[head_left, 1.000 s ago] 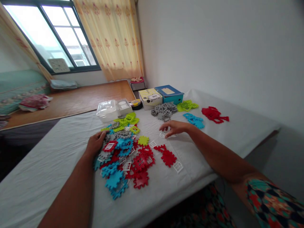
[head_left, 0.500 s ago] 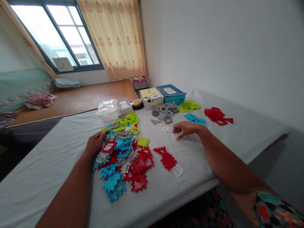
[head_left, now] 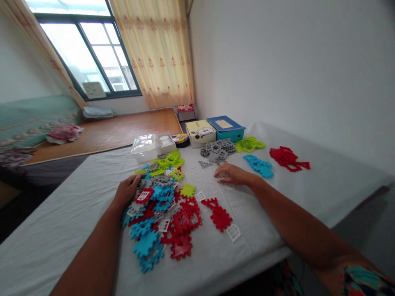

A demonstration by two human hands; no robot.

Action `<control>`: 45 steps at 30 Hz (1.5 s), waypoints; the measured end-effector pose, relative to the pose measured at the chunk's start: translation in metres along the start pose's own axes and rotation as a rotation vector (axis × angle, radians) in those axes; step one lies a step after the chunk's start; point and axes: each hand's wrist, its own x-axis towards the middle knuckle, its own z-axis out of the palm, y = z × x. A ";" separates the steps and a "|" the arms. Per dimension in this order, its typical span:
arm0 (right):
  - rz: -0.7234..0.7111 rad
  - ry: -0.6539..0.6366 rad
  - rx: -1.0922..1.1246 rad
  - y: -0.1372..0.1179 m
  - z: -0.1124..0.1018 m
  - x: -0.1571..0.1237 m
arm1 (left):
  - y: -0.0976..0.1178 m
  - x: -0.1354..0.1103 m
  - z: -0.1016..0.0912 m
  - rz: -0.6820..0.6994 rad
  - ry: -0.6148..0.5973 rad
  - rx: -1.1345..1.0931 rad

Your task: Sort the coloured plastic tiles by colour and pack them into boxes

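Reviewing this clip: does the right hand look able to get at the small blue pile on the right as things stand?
Probably yes: the right hand is near the blue pile, with bare white cloth between them and nothing visibly covering the pile.

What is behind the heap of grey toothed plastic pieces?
Behind the heap stand a pale yellow printed cardboard box and a blue cardboard box. The heap covers parts of their lower edges, so those cannot be seen.

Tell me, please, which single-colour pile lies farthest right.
The red pile; the blue pile, lime pile and grey pile all lie left of it.
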 end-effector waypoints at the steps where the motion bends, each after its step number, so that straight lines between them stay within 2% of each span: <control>1: 0.030 0.006 -0.017 0.001 0.000 0.000 | 0.000 0.000 0.000 0.004 0.000 -0.003; 5: 0.224 0.139 -0.095 0.017 0.000 0.000 | -0.001 0.000 0.000 0.016 0.006 0.000; 8: 0.224 0.114 -0.144 0.027 0.005 0.003 | -0.002 0.000 0.000 0.021 -0.002 0.002; 13: 0.248 0.311 -0.254 0.015 0.013 0.020 | -0.003 0.001 0.000 0.028 -0.018 -0.001; 15: 0.209 0.229 -0.233 0.004 0.016 0.033 | -0.004 0.001 0.001 0.025 -0.021 -0.004; 18: 0.137 -0.007 -0.199 -0.012 0.019 0.053 | -0.006 0.001 0.002 0.031 -0.024 -0.001; 20: 0.137 -0.025 -0.209 -0.023 0.018 0.062 | -0.006 0.001 0.003 0.037 -0.026 0.009; 22: 0.131 -0.013 -0.170 -0.036 0.015 0.065 | -0.007 0.001 0.003 0.039 -0.027 0.014; 23: 0.113 -0.053 -0.121 -0.044 0.014 0.064 | -0.007 0.001 0.003 0.039 -0.025 0.013; 26: 0.058 -0.278 -0.018 -0.069 0.016 0.055 | -0.007 0.000 0.004 0.035 -0.016 -0.007; 27: 0.061 -0.313 -0.027 -0.076 0.019 0.052 | -0.007 0.000 0.004 0.034 -0.014 -0.014; 30: 0.095 -0.289 -0.059 -0.089 0.030 0.046 | -0.007 0.000 0.004 0.031 -0.013 -0.020; 34: 0.124 -0.288 0.078 -0.087 0.039 0.044 | -0.005 0.000 0.003 0.022 -0.011 -0.015; 39: 0.085 -0.216 0.167 -0.079 0.038 0.038 | -0.002 -0.001 0.001 0.011 -0.019 0.007; 42: 0.009 -0.241 0.112 -0.078 0.038 0.034 | 0.001 -0.003 0.000 0.017 -0.017 0.003; 45: 0.033 -0.262 0.111 -0.078 0.035 0.033 | 0.002 -0.003 0.001 0.009 -0.012 0.010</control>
